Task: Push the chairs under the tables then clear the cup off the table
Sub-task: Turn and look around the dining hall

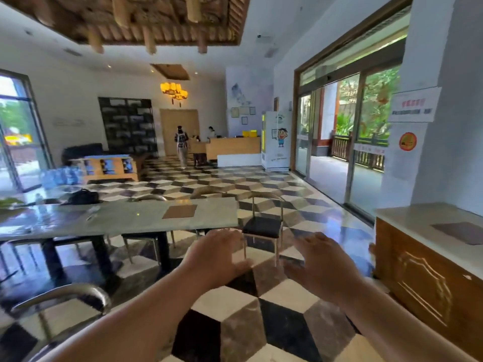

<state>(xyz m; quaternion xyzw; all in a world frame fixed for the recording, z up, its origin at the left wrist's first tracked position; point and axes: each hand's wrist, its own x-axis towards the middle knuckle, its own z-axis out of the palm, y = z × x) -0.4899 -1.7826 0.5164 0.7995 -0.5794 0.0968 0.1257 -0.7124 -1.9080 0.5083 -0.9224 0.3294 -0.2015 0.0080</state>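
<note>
Both hands, left & right, fingers wide (empty), reach twd chair.

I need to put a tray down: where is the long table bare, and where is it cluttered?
The long table is bare between the brown mat and its right edge, and along the near edge. The far left end is crowded around the black bag.
</note>
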